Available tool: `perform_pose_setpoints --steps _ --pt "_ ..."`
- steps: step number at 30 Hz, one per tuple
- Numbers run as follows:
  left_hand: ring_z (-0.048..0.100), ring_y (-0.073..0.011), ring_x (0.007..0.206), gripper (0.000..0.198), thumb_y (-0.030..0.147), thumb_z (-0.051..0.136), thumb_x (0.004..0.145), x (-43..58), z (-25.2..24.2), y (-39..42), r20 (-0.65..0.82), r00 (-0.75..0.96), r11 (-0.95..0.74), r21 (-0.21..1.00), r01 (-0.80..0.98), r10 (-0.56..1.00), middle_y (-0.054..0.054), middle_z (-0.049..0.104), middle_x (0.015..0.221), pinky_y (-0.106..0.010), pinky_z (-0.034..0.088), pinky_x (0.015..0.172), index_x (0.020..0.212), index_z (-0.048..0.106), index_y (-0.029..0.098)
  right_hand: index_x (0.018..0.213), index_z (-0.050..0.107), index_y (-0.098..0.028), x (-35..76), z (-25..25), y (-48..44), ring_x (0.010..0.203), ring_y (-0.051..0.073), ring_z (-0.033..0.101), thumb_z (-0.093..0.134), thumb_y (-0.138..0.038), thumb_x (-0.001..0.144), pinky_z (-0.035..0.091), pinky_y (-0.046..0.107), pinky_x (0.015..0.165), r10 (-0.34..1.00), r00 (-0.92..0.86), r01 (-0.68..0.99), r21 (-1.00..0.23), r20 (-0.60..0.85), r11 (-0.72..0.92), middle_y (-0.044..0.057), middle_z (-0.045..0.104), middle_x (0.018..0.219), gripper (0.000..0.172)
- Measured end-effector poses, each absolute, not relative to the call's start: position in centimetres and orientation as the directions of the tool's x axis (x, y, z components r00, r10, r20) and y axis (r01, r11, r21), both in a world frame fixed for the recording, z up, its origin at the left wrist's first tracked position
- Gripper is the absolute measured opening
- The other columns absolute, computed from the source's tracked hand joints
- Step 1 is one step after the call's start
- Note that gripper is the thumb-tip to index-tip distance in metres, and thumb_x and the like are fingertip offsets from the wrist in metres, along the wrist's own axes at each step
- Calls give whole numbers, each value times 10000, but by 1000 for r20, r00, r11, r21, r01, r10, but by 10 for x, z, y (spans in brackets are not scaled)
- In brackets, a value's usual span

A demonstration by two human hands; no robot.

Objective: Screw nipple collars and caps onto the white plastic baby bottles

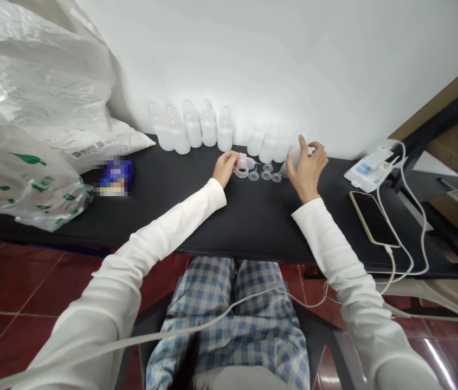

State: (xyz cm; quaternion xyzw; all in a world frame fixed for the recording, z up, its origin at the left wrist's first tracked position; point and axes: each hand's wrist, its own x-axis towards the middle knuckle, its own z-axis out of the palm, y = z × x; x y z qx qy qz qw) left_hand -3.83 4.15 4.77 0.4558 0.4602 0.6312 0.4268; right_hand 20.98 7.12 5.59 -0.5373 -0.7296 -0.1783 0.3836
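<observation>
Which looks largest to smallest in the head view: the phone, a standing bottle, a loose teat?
Largest to smallest: phone, clear bottle, clear teat. The phone lies nearer the camera, so its lead over the bottle is unsure.

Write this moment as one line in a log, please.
Left hand: holds clear bottle part | Right hand: touches clear plastic bottle | Nearby: silicone teats, upright bottles

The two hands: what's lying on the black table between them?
In the head view, small clear bottle teats lie between the left hand and the right hand on the black table, with a clear ring nearest the left hand.
</observation>
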Motion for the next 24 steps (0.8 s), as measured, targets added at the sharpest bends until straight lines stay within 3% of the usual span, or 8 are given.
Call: perform_pose_setpoints --steps 7,14,17,21,24 --pt "609 -139 792 297 486 692 888 -34 40 35 432 1 -432 902 9 902 -3 641 811 -260 487 728 809 645 203 1345 551 -176 172 47 49 1137 328 590 472 -409 1020 453 523 991 580 -503 682 -119 640 722 181 622 1225 408" --pt "650 -218 1053 365 593 624 923 -33 32 35 496 113 -508 849 148 861 -66 677 1060 -363 529 934 939 654 230 1206 537 -218 166 38 52 958 250 635 530 -369 1003 539 430 869 543 -485 486 -305 686 819 104 666 1047 253" --pt "634 -226 1159 371 578 634 923 -32 24 37 482 155 -499 860 104 863 -84 653 1192 -385 530 1002 1077 602 242 1141 542 -228 166 35 53 893 225 628 577 -347 967 549 399 820 530 -464 465 -314 710 828 68 645 975 214" --pt "631 -228 1201 590 574 735 856 -30 16 39 489 213 -506 862 32 846 -124 543 1448 -386 547 987 1290 474 271 1100 549 -253 165 32 54 847 205 601 605 -338 932 551 383 806 519 -430 462 -314 739 829 29 611 912 197" --pt "628 -236 1237 593 581 751 842 -28 21 37 494 254 -512 859 9 832 -124 565 1442 -369 542 989 1287 508 273 1077 551 -253 165 31 55 828 196 585 603 -307 912 543 374 811 505 -422 459 -303 753 835 16 593 875 182"
